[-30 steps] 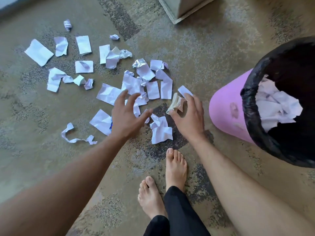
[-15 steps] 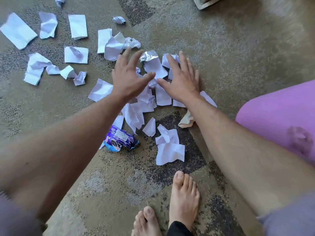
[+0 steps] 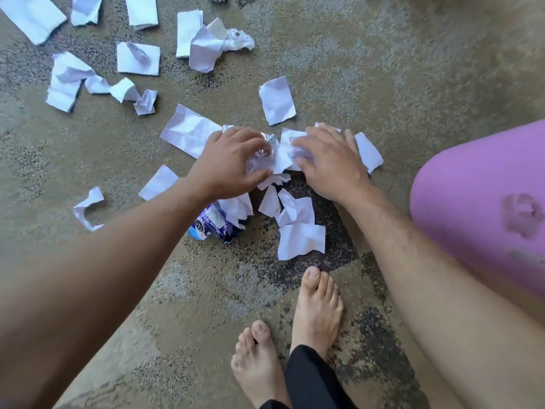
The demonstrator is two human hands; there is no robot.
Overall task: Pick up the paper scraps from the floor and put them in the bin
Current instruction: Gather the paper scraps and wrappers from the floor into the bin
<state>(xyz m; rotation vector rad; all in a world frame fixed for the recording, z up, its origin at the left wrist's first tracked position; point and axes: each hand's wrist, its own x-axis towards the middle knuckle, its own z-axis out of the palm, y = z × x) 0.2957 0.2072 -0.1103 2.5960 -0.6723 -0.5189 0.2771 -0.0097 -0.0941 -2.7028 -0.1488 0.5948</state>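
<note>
Both curled round mid-floor scraps [image 3: 280, 154], left hand [image 3: 230, 163] and right hand [image 3: 330, 163], bunching for bin [image 3: 477, 202] (right)

Paper scraps [image 3: 188, 134] lie on the floor [image 3: 368, 72] ahead of my feet [image 3: 317, 305], most toward its far-left corner. The bin [image 3: 477, 202] lies at my right. A wrapper [image 3: 211, 227] lies under my left forearm.

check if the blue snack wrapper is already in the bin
No, the blue snack wrapper lies on the carpet beneath the left forearm, outside the pink bin.
</note>
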